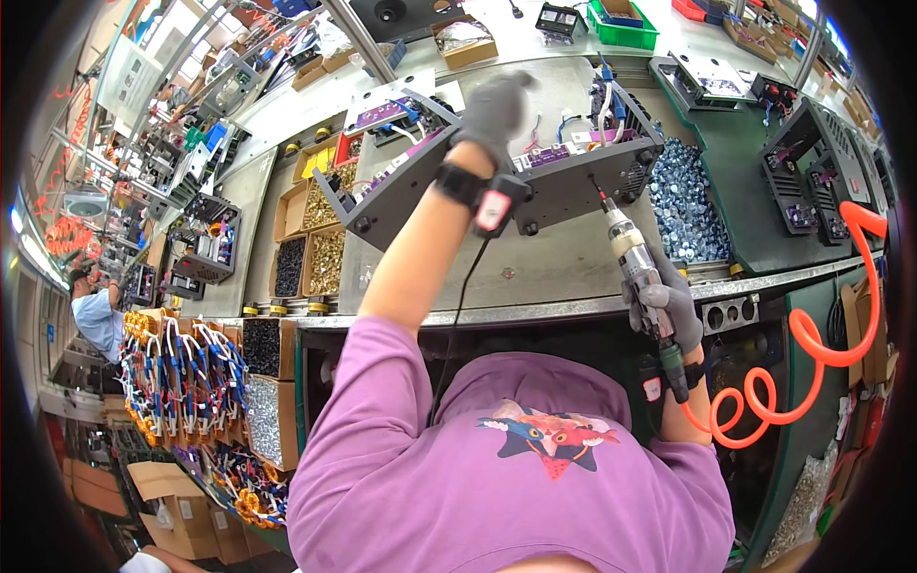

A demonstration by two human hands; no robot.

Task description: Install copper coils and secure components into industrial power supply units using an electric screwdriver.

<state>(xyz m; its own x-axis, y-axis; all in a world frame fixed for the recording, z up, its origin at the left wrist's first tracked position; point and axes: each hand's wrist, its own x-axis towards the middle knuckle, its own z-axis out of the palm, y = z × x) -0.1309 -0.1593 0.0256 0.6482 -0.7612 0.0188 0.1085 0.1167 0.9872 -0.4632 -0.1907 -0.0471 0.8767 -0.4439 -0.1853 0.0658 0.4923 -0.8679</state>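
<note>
Head: right hand (672,307) holds driver (630,246) across bench edge (535,314).

Bright, curved edges (black-rimmed), left hand (495,116) blurred

Purple shirt (458,506), star-shaped print (549,437); grey-gloved hands (492,116); black wrist strap (458,185).

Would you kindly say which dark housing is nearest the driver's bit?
The housing just right of the left hand; the bit is at its panel alone.
</note>
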